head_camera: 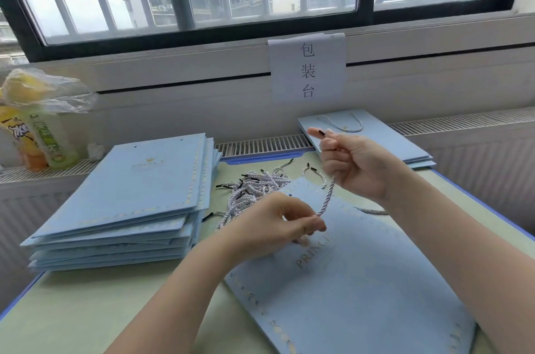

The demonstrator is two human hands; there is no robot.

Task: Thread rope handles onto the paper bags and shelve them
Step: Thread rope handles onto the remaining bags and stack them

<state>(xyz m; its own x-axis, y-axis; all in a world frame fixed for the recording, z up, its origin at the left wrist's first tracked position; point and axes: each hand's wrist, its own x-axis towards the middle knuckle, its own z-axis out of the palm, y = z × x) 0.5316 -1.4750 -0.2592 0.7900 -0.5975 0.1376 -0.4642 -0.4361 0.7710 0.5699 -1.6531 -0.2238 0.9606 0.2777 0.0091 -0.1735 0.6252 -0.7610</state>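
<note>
Hands hover above the worktop (86,310), a white twisted rope handle (326,199) strung between them. The right hand (354,164) is raised, fingers curled, pinching the rope's black-tipped upper end; the left hand (272,226) sits lower, pinching the other end over a flat blue paper bag (362,281). Loose ropes (254,185) lie just beyond — a stack of unthreaded bags (130,203) left, finished bags (376,136) behind.

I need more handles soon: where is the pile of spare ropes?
In the head view, the loose rope pile lies mid-table, between the stack of unthreaded bags on the left and the bag being worked on.
</note>
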